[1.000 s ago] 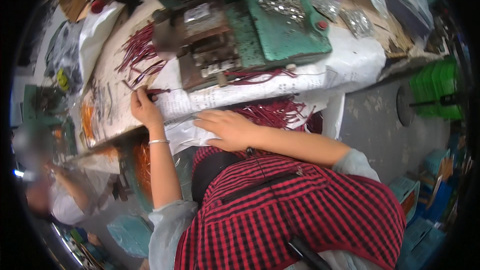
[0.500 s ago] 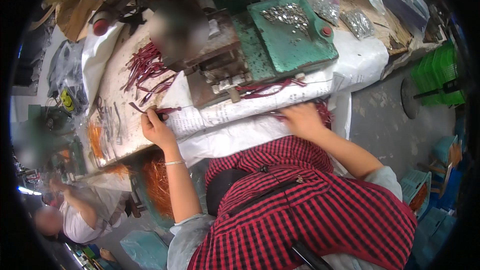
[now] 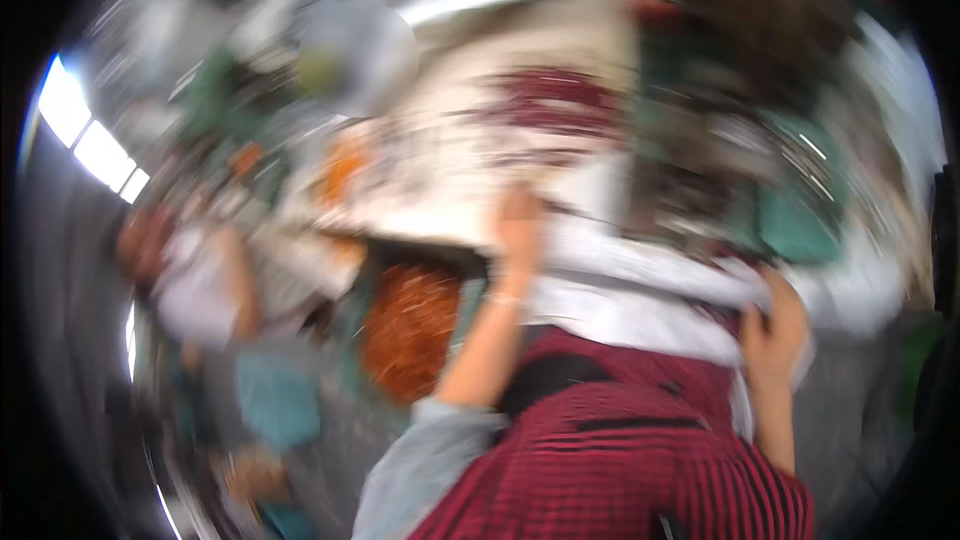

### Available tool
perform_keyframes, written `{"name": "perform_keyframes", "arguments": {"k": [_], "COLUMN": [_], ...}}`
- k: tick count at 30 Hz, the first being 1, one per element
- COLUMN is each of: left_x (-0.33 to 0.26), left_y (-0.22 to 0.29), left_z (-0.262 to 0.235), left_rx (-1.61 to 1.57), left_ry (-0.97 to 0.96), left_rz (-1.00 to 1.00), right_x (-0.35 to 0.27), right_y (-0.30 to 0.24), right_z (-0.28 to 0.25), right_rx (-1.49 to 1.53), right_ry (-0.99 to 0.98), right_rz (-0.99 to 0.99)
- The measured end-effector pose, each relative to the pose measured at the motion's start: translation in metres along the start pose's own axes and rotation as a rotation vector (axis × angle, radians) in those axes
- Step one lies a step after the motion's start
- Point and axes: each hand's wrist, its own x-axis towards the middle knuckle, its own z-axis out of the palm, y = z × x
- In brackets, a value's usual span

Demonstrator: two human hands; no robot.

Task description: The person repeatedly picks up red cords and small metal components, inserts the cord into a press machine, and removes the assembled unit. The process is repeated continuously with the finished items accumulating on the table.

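Observation:
The whole head view is smeared by motion. My left hand (image 3: 518,228) is at the near edge of the worktable, closed, with a thin dark red strap (image 3: 568,210) sticking out on its right side. A pile of similar dark red straps (image 3: 555,100) lies on the table beyond that hand. My right hand (image 3: 778,325) is over the right end of the white sheet (image 3: 640,315) at my lap, below the machine's green tray (image 3: 800,215). Its fingers are too blurred to show whether they hold anything.
A dark metal machine (image 3: 685,175) stands on the table at the right. Below the table's left edge, a bin holds orange-brown strands (image 3: 410,330). Another person (image 3: 205,275) sits at the far left, near a light blue container (image 3: 278,398).
The view has swung left, so the table and both hands appear farther right. My left hand keeps its place by the table edge; my right hand stays at the sheet's right end.

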Motion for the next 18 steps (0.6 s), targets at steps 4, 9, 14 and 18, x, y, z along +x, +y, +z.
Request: {"name": "perform_keyframes", "arguments": {"k": [4, 9, 14, 18], "left_x": [0.020, 0.017, 0.020, 0.020], "left_y": [0.097, 0.115, 0.114, 0.118], "left_z": [0.019, 0.008, 0.008, 0.004], "left_rx": [-0.233, -0.179, -0.139, -0.121], "left_ry": [0.260, 0.344, 0.339, 0.308], "left_rz": [-0.058, -0.029, -0.038, -0.072], "right_x": [-0.009, 0.001, 0.025, 0.027], "right_y": [0.044, 0.027, 0.012, 0.025], "right_z": [0.041, 0.036, 0.018, 0.020], "right_rx": [-0.206, -0.456, -0.284, -0.229], "right_ry": [-0.004, -0.066, -0.286, -0.413], "right_rz": [-0.014, -0.265, -0.149, -0.101]}}
